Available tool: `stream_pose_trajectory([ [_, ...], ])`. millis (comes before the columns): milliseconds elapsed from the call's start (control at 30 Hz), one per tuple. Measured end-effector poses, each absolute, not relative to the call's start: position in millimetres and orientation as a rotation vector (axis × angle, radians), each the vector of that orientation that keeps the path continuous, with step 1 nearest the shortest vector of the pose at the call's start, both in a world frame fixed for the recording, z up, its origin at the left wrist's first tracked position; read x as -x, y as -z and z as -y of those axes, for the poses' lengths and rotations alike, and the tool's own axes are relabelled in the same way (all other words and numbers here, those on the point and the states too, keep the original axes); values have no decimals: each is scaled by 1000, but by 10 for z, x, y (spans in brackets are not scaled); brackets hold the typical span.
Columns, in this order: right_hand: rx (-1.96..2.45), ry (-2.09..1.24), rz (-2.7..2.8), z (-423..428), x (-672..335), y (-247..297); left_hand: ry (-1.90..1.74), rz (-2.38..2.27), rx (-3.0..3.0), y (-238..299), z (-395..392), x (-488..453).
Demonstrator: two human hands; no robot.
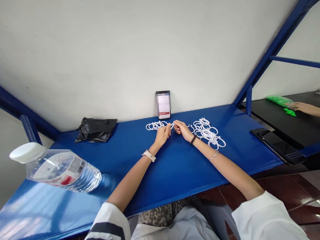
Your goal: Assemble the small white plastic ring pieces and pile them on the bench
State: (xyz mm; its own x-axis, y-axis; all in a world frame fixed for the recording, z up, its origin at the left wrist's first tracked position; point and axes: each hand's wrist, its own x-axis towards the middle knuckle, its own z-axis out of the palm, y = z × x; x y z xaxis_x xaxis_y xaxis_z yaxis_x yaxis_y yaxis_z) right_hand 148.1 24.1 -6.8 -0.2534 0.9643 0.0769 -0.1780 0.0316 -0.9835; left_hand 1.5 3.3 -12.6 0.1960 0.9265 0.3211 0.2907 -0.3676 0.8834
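on the blue bench (164,178), the two hands of the person meet near the back edge, at about the middle of its length. the left hand (162,135) is curled, with the thumb and fingers pinched together; the right hand (183,130) is curled in the same way. between their fingertips one small part of a white ring (172,125) is visible, and both hands seem to grip it; the rest is hidden by the fingers.

the other rings lie in two groups. the left group (155,125) is a row of overlapping rings just beside the left hand, toward the back edge. the right group (207,133) is a bigger heap, just beside the right wrist, toward the right edge. because of the overlapping, i cannot count the rings exactly in either group.

one upright phone (163,105) stands at the back edge, behind the hands. one black plastic bag (96,129) lies near the back left corner, and one water bottle (64,170) is near the left edge.
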Motion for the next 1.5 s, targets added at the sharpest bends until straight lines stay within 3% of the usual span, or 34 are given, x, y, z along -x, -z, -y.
stream_pose_trajectory([
  [467,925,-1414,1302,-247,-1483,89,-1202,-1160,-1750,97,-21,-13],
  [1033,982,-1261,1377,-218,-1446,103,-1248,-1167,-2115,165,-46,-41],
  [1500,947,-1337,1291,-193,-1464,31,-1277,-1234,-2109,210,-60,-30],
])
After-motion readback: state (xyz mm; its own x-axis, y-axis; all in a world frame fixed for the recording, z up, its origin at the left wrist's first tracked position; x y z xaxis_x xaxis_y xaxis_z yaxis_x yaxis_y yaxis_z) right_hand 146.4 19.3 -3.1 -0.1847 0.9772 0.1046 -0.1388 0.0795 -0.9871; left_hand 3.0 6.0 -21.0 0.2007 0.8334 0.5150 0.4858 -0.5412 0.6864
